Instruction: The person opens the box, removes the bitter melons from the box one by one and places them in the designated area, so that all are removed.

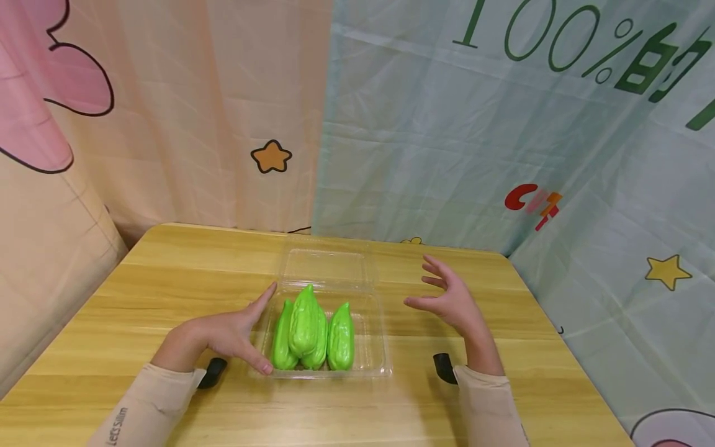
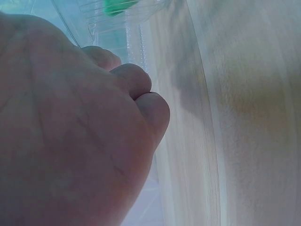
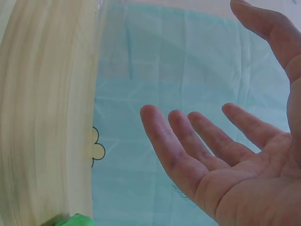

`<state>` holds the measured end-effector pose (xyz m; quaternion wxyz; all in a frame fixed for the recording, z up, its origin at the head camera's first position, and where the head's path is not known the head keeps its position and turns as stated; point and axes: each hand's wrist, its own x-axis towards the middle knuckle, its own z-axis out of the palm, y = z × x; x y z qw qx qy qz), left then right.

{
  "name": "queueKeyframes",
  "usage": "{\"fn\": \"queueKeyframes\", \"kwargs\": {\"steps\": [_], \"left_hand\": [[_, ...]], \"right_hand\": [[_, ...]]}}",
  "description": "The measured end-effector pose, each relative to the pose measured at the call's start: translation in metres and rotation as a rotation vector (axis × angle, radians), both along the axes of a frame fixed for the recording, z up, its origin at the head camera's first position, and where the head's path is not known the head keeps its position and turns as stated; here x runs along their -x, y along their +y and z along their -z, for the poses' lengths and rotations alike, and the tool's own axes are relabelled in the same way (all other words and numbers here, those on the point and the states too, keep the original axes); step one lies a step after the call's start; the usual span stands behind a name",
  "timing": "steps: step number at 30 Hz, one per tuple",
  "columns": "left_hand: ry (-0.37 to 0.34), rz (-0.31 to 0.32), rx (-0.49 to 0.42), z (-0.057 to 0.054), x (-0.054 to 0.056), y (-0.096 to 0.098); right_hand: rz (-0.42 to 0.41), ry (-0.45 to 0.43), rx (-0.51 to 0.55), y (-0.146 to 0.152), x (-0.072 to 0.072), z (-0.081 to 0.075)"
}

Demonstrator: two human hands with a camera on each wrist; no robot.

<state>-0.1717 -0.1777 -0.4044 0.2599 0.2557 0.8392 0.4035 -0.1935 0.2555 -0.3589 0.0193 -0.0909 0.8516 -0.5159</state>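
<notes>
A clear plastic clamshell box [image 1: 373, 335] sits on the table with its lid [image 1: 326, 267] folded back. Several bright green, ridged, pointed vegetables that look like bitter melons [image 1: 304, 323] stand in its left and middle part, one lying over others. My left hand [image 1: 231, 332] rests along the box's left side, thumb at the near corner and fingers spread toward the hinge. In the left wrist view, the left hand [image 2: 80, 117] covers much of the box. To the right of the box, my right hand [image 1: 449, 301] is raised with nothing in it, fingers apart and slightly bent.
The wooden table [image 1: 184, 273] reaches back to hanging printed curtains [image 1: 419, 155]. More curtain hangs along the table's right side. A black strap end [image 1: 445, 368] sticks out by the right wrist, and another black piece [image 1: 212, 372] by the left.
</notes>
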Motion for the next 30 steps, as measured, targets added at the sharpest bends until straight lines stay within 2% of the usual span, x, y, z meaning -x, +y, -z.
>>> {"fn": "queueKeyframes", "kwargs": {"steps": [17,30], "left_hand": [[0.011,0.001,-0.007,0.0,0.0,0.0],[0.009,0.009,-0.015,-0.001,-0.001,0.001]], "right_hand": [[-0.073,0.017,0.052,-0.015,-0.007,-0.007],[-0.155,-0.041,0.108,-0.033,-0.006,0.0]]}}
